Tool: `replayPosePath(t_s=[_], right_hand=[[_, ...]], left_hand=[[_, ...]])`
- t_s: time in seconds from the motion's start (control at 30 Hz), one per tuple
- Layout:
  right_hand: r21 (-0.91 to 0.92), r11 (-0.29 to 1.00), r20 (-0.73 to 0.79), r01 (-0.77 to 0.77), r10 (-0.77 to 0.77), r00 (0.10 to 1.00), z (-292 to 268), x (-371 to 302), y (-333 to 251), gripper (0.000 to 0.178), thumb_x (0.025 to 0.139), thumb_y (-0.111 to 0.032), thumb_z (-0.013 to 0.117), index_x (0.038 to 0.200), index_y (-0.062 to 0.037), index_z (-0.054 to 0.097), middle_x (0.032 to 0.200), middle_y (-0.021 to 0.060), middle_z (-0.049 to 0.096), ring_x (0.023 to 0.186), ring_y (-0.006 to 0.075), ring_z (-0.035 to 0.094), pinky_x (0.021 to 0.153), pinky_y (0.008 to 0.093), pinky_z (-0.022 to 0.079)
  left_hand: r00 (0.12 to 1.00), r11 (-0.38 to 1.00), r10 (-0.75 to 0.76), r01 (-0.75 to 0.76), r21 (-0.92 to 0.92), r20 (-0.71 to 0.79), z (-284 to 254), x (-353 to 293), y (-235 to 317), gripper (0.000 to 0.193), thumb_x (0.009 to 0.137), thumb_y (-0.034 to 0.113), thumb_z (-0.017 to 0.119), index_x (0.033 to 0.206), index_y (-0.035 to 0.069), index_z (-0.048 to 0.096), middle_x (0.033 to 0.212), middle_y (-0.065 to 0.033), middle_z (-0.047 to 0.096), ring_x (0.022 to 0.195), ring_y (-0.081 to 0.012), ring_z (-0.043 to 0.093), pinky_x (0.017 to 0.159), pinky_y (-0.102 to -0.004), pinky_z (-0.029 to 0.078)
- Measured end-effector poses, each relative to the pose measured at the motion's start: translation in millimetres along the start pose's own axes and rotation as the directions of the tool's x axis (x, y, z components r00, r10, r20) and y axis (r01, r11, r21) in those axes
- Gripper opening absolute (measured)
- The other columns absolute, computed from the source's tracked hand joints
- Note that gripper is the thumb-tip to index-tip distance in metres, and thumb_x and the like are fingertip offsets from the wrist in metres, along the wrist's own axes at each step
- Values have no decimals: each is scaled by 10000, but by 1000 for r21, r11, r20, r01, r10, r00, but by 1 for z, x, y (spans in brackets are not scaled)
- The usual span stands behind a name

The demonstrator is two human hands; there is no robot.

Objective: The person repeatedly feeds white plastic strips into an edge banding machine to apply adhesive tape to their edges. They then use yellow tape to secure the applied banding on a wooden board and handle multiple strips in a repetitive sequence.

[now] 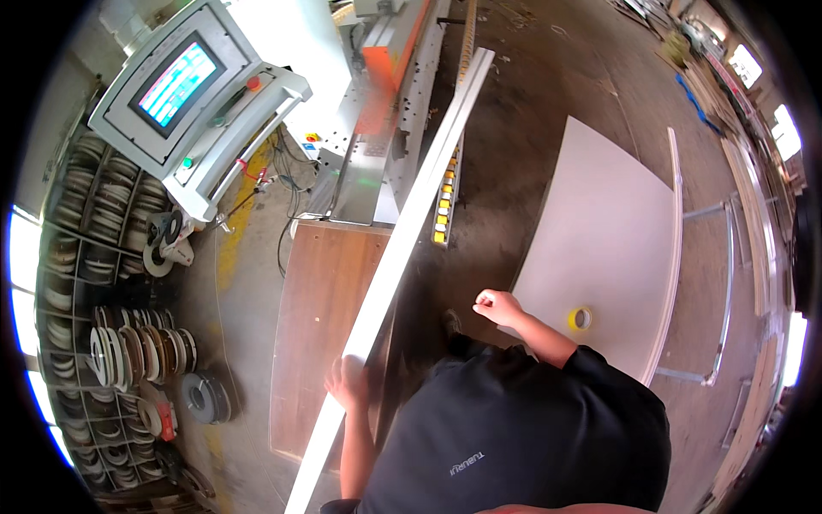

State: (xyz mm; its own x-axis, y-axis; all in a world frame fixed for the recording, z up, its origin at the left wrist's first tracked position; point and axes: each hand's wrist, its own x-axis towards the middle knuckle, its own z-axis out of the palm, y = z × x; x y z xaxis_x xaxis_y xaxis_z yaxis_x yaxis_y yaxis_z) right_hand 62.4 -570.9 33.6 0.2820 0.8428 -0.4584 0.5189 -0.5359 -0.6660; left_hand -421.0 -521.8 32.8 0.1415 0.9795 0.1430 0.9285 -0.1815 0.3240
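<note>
— So, what is the left hand (345,381) doing?

— It is curled around the near stretch of a long white strip (409,227), fingers wrapped over its left edge, gripping it. The strip runs from the lower edge of the view, past the hand, up and to the right toward the grey edge-banding machine (377,128).

— And the right hand (495,306)?

— Clenched into a loose fist, holding nothing that I can see. It hangs in the air over the near-left corner of a large white panel (604,231), well apart from the strip. Whether it touches the panel I cannot tell.

— What is on that panel?

— A yellow tape roll (580,319) lies flat on it, just beside the person's right forearm. The panel rests on a metal-framed table (726,283).

— What sits under the strip?

— A brown wood-grain board (325,325) lies beneath and to its left, butting against the machine. The machine has an orange housing on top and a row of yellow rollers (443,201) along its side.

— And the room?

— A workshop with a stained concrete floor (531,94). At upper left a control screen (177,83) in a grey housing glows with coloured bands. Down the left side stands a rack (103,283) packed with rolls of edge banding, and one dark roll (204,397) lies on the floor near it. Boards are stacked along the right wall.
</note>
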Motion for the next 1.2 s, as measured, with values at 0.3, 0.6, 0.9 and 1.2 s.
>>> replayPosePath(t_s=[0.3,0.6,0.9,1.2], right_hand=[[58,888,101,-456,449,888,15,-110,145,307,934,-395,817,1072,-121,828,959,89,841,908,269,812,837,425,628],[170,755,-442,-634,633,635,51,-99,334,623,938,-398,818,1416,-31,660,1131,204,815,1098,384,783,964,489,623],[341,560,-260,-755,828,497,2,-72,493,629,924,-378,801,1365,61,709,1197,297,794,1101,399,799,941,479,625],[241,669,-403,-704,728,554,-71,-81,394,403,838,-380,865,1176,-161,880,1036,119,856,1001,299,823,888,427,631]], left_hand=[[1000,997,8,-10,74,28,-49,-92,-66,561,920,327,815,1404,80,673,1390,-133,689,1292,-404,616,1096,-567,499],[979,967,-40,-13,256,202,-20,-23,-14,934,939,592,807,1608,17,500,1559,-243,581,1453,-445,525,1193,-577,436],[969,961,-128,69,266,212,21,97,125,886,865,492,897,1550,22,588,1502,-190,625,1401,-445,562,1177,-561,487],[976,966,-158,122,229,148,24,88,106,800,852,379,905,1513,19,632,1480,-179,630,1337,-452,573,1133,-555,513]])
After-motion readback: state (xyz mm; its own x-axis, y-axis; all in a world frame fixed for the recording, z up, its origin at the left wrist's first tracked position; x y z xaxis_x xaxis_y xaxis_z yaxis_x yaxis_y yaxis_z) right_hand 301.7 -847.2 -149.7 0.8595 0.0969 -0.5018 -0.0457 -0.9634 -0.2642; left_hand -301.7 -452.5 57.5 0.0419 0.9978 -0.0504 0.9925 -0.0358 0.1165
